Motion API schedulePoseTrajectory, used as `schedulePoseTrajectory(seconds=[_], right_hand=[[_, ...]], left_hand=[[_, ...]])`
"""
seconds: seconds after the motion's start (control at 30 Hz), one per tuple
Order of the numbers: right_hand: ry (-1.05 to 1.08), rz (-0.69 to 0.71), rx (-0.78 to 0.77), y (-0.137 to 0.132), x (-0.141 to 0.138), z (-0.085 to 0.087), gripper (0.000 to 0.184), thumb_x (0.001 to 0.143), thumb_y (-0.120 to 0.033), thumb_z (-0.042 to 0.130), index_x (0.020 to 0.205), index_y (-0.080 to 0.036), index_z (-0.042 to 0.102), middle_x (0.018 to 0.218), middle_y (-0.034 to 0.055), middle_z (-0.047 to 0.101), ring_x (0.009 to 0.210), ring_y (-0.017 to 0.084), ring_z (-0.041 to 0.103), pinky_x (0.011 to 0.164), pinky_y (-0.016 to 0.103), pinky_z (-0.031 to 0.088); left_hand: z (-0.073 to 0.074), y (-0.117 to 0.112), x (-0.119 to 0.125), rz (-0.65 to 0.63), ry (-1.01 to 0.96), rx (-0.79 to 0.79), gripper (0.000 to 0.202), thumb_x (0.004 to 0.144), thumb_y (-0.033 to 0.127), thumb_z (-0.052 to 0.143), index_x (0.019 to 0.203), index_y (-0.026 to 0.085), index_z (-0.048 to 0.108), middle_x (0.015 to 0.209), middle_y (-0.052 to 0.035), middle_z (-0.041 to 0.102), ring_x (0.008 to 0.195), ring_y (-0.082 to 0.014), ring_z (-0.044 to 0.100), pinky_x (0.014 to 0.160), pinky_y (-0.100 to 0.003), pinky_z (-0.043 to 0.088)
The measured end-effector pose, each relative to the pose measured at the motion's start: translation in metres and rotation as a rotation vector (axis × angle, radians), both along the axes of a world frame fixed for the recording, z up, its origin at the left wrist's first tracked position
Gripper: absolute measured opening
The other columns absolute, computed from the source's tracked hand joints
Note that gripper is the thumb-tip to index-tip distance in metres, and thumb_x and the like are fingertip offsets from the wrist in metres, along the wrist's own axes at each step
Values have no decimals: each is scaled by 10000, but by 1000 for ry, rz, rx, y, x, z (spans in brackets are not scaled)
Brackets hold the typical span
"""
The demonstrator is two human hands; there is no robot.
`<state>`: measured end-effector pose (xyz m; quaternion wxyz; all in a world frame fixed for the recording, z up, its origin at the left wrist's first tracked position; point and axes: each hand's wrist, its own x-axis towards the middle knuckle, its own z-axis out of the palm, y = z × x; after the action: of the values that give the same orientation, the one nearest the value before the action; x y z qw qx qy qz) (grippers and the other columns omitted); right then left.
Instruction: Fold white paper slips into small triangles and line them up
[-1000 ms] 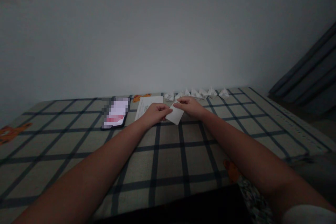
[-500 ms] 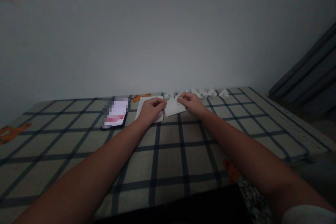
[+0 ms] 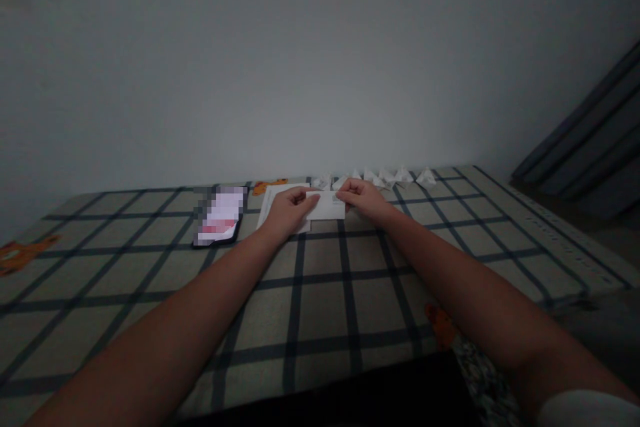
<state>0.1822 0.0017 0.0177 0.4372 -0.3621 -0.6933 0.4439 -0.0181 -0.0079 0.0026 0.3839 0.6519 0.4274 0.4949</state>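
Note:
A small white sheet of paper [image 3: 327,208] is held up between my two hands, just above the checked cloth. My left hand [image 3: 291,209] pinches its left side, thumb on the near face. At its upper right edge, the fingers of my right hand [image 3: 365,197] are closed on it. Faint print shows near the right fingertips. Partly under my left hand lies a stack of white paper sheets [image 3: 270,198]. Several small folded white paper pieces [image 3: 386,178], pointed in shape, stand in a row behind my right hand.
Left of the paper stack lies a phone [image 3: 220,217] with its screen lit and blurred out. The checked cloth [image 3: 320,300] covers the surface up to the pale wall [image 3: 320,67]. A dark curtain [image 3: 590,127] hangs at the right.
The held paper has turned so its lower edge is level, and it has shifted slightly left. Print now shows near my right fingers. Both hands keep their pinch.

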Motion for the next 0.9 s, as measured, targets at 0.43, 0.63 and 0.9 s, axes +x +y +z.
schedulePoseTrajectory(seconds=[0.43,0.63,0.9], right_hand=[[-154,32,142,-5,-4,0,192,723,-309,583,785,-127,587,701,2,553,650,96,497,607,224,383],[-237,77,135,-10,-4,3,197,722,-300,570,794,-120,601,682,2,557,620,90,492,567,208,364],[-277,164,83,-5,0,1,183,724,-294,553,763,-119,585,666,-4,549,589,80,477,542,198,346]], left_hand=[[5,-12,2,-36,281,119,322,734,444,586,813,141,663,631,-13,601,552,-114,496,486,-214,342],[4,-10,0,-84,378,133,327,741,435,571,831,135,665,641,-14,602,574,-121,494,501,-217,334],[1,-8,1,-137,373,108,295,746,427,570,765,140,635,605,4,563,551,-108,471,490,-214,314]])
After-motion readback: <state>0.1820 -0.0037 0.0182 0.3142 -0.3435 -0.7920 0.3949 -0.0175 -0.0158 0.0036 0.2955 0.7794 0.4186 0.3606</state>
